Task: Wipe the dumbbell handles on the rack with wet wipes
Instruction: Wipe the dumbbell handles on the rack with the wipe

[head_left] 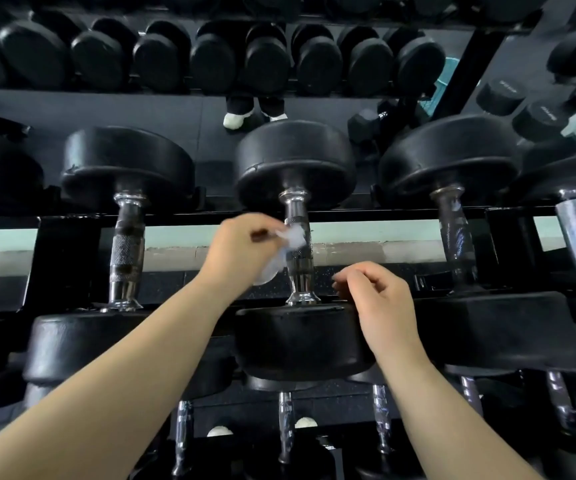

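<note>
The person stands at the rack, both bare arms reaching out to the middle dumbbell of the row in front. The left hand pinches a crumpled wipe between thumb and fingers and holds it against the left side of that dumbbell's handle, about halfway up the chrome shaft. The hand and wipe are a bit blurred. A tail of the wipe hangs down beside the handle. The right hand sits just right of the handle's near end, over the right edge of the near black head. Its fingers are loosely curled and it holds nothing. I cannot tell whether it touches the head. To the left lies another dumbbell with a knurled handle, and to the right one with a shinier handle, each well apart from the hands. A far shelf carries a row of smaller black dumbbells. Below that shelf a pair of white shoes shows on the dark floor.
</note>
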{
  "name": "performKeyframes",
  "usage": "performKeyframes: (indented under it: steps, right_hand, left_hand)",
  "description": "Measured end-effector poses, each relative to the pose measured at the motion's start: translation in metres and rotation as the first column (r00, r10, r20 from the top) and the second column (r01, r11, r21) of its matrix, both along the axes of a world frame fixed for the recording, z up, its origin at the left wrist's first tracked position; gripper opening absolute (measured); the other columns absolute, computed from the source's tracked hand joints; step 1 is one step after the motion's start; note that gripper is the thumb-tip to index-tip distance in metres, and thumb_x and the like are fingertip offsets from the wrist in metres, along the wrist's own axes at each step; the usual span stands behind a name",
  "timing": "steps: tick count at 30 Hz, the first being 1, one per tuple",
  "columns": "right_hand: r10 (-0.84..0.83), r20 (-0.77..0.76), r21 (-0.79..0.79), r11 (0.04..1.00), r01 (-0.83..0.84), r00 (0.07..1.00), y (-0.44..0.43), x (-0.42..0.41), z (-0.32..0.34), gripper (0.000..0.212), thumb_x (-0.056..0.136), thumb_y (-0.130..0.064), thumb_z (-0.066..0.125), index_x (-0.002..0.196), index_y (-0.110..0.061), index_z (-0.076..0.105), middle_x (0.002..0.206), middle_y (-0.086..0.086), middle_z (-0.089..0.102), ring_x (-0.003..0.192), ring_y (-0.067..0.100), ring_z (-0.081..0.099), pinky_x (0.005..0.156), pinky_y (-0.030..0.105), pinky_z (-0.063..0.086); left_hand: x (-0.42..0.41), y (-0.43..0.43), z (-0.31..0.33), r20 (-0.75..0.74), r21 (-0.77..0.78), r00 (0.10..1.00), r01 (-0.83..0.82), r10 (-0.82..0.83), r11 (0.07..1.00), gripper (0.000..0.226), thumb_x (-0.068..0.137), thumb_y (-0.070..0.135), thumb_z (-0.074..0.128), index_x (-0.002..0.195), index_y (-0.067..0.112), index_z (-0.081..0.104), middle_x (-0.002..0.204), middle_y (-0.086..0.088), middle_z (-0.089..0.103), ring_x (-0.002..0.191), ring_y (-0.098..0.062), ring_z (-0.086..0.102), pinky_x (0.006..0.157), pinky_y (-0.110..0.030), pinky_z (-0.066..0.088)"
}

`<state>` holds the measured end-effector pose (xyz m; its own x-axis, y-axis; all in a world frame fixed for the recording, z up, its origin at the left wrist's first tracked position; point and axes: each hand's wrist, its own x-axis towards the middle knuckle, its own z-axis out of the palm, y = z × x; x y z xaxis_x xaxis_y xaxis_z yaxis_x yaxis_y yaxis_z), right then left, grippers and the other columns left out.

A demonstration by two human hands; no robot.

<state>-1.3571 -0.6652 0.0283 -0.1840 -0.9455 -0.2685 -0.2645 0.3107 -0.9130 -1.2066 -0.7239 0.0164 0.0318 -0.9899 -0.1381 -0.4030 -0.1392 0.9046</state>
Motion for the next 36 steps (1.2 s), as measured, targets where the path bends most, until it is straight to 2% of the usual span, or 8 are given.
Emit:
performKeyframes:
  steps: [2, 5, 8, 11, 19, 26, 32, 36]
  right_hand:
    - [-0.011, -0.001, -0.005, 1.0, 0.011, 1.0, -0.001, 0.0, -0.003, 0.029, 0.085, -0.007, 0.05, 0.063, -0.02, 0.063, 0.061, -0.004, 0.058, 0.059, 0.008, 0.047, 0.046, 0.009, 0.034]
    - [-0.025, 0.013, -0.024, 0.999, 0.026, 1.0, -0.002, 0.001, -0.005, 0.033, 0.084, -0.003, 0.05, 0.059, -0.02, 0.063, 0.057, -0.01, 0.06, 0.058, 0.002, 0.051, 0.052, 0.007, 0.039]
    - [-0.022, 0.023, -0.03, 0.999, 0.022, 1.0, -0.001, 0.0, -0.006, 0.033, 0.084, -0.003, 0.05, 0.058, -0.021, 0.063, 0.055, -0.013, 0.061, 0.059, -0.002, 0.054, 0.057, 0.007, 0.042]
    - [-0.017, 0.028, -0.034, 0.999, 0.018, 0.999, -0.002, 0.0, -0.007, 0.034, 0.082, -0.002, 0.049, 0.057, -0.02, 0.063, 0.055, -0.013, 0.061, 0.061, -0.002, 0.055, 0.059, 0.008, 0.043]
    - [-0.026, -0.009, -0.04, 0.999, 0.025, 1.0, -0.003, -0.002, -0.009, 0.037, 0.078, 0.002, 0.048, 0.05, -0.019, 0.059, 0.051, -0.011, 0.058, 0.059, 0.004, 0.051, 0.054, 0.01, 0.038]
    - [-0.027, -0.027, -0.031, 0.999, 0.027, 0.999, -0.001, -0.001, -0.005, 0.033, 0.081, -0.002, 0.048, 0.055, -0.019, 0.059, 0.056, -0.005, 0.055, 0.055, 0.005, 0.046, 0.047, 0.011, 0.035]
    - [-0.024, -0.038, -0.019, 1.0, 0.023, 0.999, -0.002, 0.0, -0.005, 0.031, 0.081, -0.001, 0.049, 0.055, -0.015, 0.059, 0.062, 0.003, 0.056, 0.058, 0.006, 0.046, 0.048, 0.011, 0.034]
    - [-0.025, -0.037, -0.003, 1.0, 0.025, 0.999, -0.002, 0.0, -0.005, 0.031, 0.082, -0.004, 0.048, 0.056, -0.017, 0.059, 0.061, 0.004, 0.053, 0.057, 0.01, 0.044, 0.044, 0.013, 0.031]
  left_hand:
    - [0.004, -0.011, -0.007, -0.163, 0.153, 0.956, -0.22, 0.244, 0.963, 0.024, 0.085, 0.005, 0.059, 0.07, 0.024, 0.057, 0.07, 0.01, 0.054, 0.06, -0.002, 0.051, 0.051, -0.007, 0.041]
    - [0.004, -0.023, -0.018, -0.453, 0.391, 0.799, -0.221, 0.395, 0.894, 0.025, 0.085, -0.001, 0.056, 0.07, 0.018, 0.055, 0.068, 0.001, 0.058, 0.065, -0.016, 0.052, 0.061, -0.024, 0.044]
    - [-0.008, -0.027, -0.025, -0.585, 0.437, 0.709, -0.135, 0.395, 0.889, 0.024, 0.087, -0.001, 0.054, 0.067, 0.013, 0.052, 0.058, 0.0, 0.059, 0.06, -0.018, 0.051, 0.062, -0.029, 0.042]
    - [-0.007, -0.024, -0.028, -0.656, 0.398, 0.692, -0.02, 0.3, 0.917, 0.023, 0.088, 0.0, 0.05, 0.068, 0.012, 0.05, 0.057, 0.001, 0.06, 0.052, -0.012, 0.055, 0.052, -0.021, 0.046]
    - [0.003, 0.006, -0.026, -0.403, 0.439, 0.913, 0.13, 0.065, 0.889, 0.033, 0.082, -0.012, 0.048, 0.062, 0.013, 0.052, 0.034, 0.01, 0.051, 0.032, 0.004, 0.046, 0.036, -0.008, 0.036]
    - [-0.002, -0.024, -0.009, -0.319, 0.243, 0.936, -0.067, 0.145, 0.968, 0.032, 0.079, -0.01, 0.057, 0.066, 0.019, 0.063, 0.071, 0.006, 0.058, 0.069, -0.007, 0.053, 0.061, -0.011, 0.045]
    - [0.002, 0.008, -0.008, -0.181, 0.347, 0.979, 0.156, -0.097, 0.925, 0.029, 0.078, -0.003, 0.063, 0.062, 0.021, 0.063, 0.059, 0.006, 0.056, 0.05, 0.002, 0.051, 0.043, -0.003, 0.038]
    - [-0.004, -0.012, -0.009, -0.238, 0.264, 0.962, -0.071, 0.136, 0.962, 0.033, 0.081, -0.009, 0.053, 0.066, 0.019, 0.062, 0.058, 0.007, 0.055, 0.055, -0.004, 0.051, 0.044, -0.006, 0.039]
